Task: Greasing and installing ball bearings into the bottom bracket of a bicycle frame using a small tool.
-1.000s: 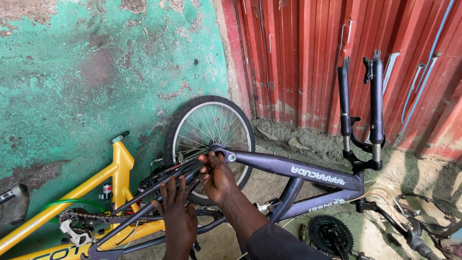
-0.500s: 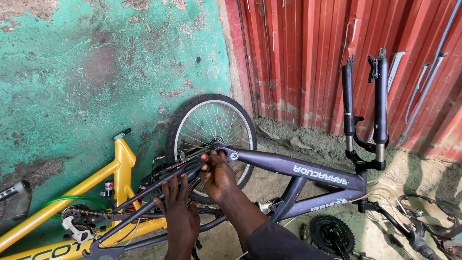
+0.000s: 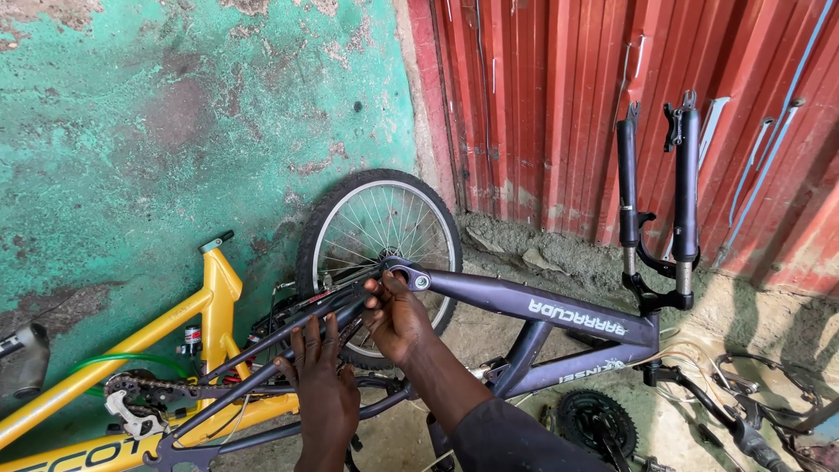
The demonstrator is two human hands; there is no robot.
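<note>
A dark purple bicycle frame (image 3: 533, 308) stands upside down, its suspension fork (image 3: 655, 201) pointing up at the right. My right hand (image 3: 395, 316) grips the frame where the seat tube meets the rear stays. My left hand (image 3: 322, 385) rests lower on the black rear stays (image 3: 253, 363), fingers spread over them. Behind the hands stands a spoked wheel with a black tyre (image 3: 377, 249), leaning by the wall.
A yellow bicycle frame (image 3: 149, 336) with chain and derailleur (image 3: 135, 406) lies at the left against a green wall (image 3: 175, 122). Red corrugated metal sheeting (image 3: 559, 105) is behind. A black chainring (image 3: 596, 421), cables and handlebar parts (image 3: 752, 411) lie on the sandy ground at right.
Both hands stay on the purple frame in much the same grip. The view has shifted very slightly; nothing else has visibly moved.
</note>
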